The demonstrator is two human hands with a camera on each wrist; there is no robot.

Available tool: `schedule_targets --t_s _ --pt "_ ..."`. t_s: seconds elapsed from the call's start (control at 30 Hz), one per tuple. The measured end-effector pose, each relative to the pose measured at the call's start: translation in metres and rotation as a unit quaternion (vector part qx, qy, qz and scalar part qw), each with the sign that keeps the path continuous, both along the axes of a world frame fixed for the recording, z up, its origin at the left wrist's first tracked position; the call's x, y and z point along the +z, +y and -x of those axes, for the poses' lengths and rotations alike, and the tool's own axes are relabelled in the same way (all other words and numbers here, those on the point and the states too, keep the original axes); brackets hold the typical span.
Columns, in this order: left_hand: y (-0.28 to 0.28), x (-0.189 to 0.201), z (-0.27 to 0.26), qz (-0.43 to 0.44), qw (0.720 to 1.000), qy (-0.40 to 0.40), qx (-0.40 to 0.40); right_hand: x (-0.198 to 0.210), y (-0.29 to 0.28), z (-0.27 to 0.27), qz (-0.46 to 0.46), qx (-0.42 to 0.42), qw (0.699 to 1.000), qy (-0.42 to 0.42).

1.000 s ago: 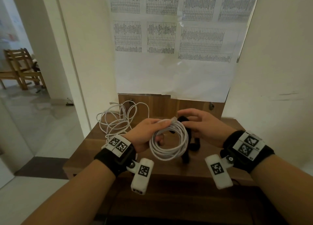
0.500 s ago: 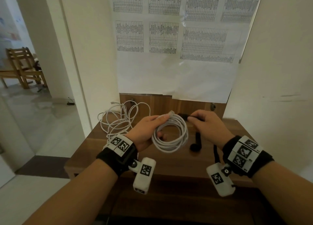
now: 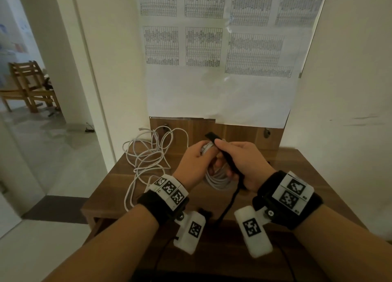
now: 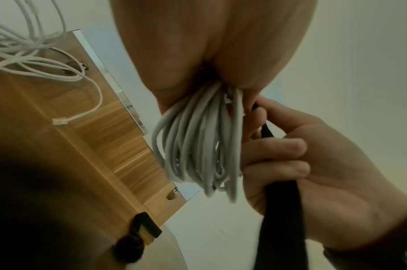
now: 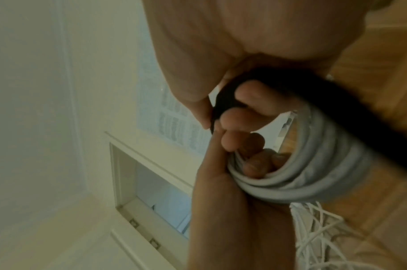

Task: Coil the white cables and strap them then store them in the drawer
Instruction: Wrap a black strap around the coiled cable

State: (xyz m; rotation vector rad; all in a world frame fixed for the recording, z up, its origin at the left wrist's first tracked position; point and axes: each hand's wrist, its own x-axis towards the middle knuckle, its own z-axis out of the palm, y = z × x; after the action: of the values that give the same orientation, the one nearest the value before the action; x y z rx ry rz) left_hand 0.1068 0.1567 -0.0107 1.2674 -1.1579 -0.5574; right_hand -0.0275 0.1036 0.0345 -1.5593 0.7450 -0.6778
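My left hand (image 3: 196, 160) grips a coiled white cable (image 3: 217, 179) at its top, and the loops hang down above the wooden table (image 3: 307, 171). In the left wrist view the coiled white cable (image 4: 198, 146) dangles from the closed fingers. My right hand (image 3: 239, 160) pinches a long black strap (image 3: 228, 160) against the coil; one strap end sticks up past the fingers, the rest trails down toward the table's front. In the right wrist view the black strap (image 5: 336, 98) crosses over the coiled white cable (image 5: 313, 173). The drawer is not visible.
A second white cable (image 3: 148, 160) lies loose and tangled on the table's left back part, with its plug (image 4: 60, 121) on the wood. A wooden back panel (image 3: 233, 133) stands against the wall. A doorway and a wooden chair (image 3: 27, 84) are to the left.
The right hand has brought the black strap up from the table and laid it across the coil. Both hands have drawn closer together, with the coil now bunched in the left hand.
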Motion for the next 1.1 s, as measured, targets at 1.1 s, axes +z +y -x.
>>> schedule_targets --t_s 1.1 --pt "-0.009 0.053 -0.015 -0.019 0.971 0.206 0.121 -0.034 0.006 0.016 -0.141 0.159 0.977 -0.015"
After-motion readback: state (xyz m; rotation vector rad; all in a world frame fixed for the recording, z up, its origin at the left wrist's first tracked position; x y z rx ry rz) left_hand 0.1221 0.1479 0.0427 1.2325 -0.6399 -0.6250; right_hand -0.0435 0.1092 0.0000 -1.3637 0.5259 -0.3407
